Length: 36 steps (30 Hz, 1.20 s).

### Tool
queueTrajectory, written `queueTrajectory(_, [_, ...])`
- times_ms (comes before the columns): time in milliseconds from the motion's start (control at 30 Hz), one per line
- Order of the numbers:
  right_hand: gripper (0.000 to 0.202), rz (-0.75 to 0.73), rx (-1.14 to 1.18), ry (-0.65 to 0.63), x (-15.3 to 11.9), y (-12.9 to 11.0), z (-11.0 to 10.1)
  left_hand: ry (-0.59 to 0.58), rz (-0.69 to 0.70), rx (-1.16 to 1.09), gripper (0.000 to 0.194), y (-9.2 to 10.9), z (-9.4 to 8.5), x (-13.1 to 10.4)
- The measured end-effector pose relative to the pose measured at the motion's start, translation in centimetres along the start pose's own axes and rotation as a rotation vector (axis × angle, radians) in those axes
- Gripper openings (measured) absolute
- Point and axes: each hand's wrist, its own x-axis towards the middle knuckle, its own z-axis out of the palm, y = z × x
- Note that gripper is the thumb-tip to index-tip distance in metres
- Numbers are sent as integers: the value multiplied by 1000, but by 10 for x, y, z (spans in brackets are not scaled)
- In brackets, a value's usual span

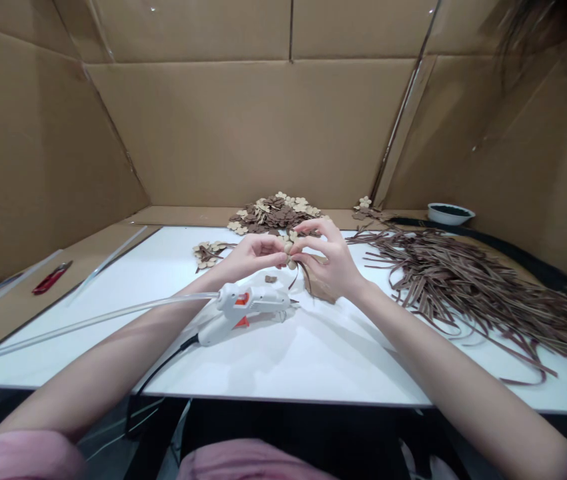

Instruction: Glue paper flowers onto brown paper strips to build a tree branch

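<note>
Two hands (259, 253) (332, 259) pinch a small, cream, round-petalled flower cluster (288, 247), a thin brown strip (296, 276) curving below

From my end of the feed I take this for a small craft workshop, or one booth of it; brown cardboard panels (253, 133) wall in a white table (353, 380) at the back and sides; on it I see a glue gun (261, 300), a long translucent stick in its rear and a black cord (163, 363) trailing off; flower-shaped pieces (278, 217) heap up in bulk — brown strips (473, 287) too, at right; a red hand tool (52, 277) lies on the left.
</note>
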Motion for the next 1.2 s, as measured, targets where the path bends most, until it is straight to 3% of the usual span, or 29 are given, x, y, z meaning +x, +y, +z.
queueTrajectory(567, [8, -36, -31, -98, 3, -1, 0, -51, 1, 2, 22, 3, 2, 1])
queueTrajectory(1000, [12, 120, 270, -17, 3, -2, 2, -62, 27, -50, 24, 1, -1, -1])
queueTrajectory(1200, [8, 99, 304, 18, 6, -5, -6, -46, 12, -45, 24, 1, 0, -1])
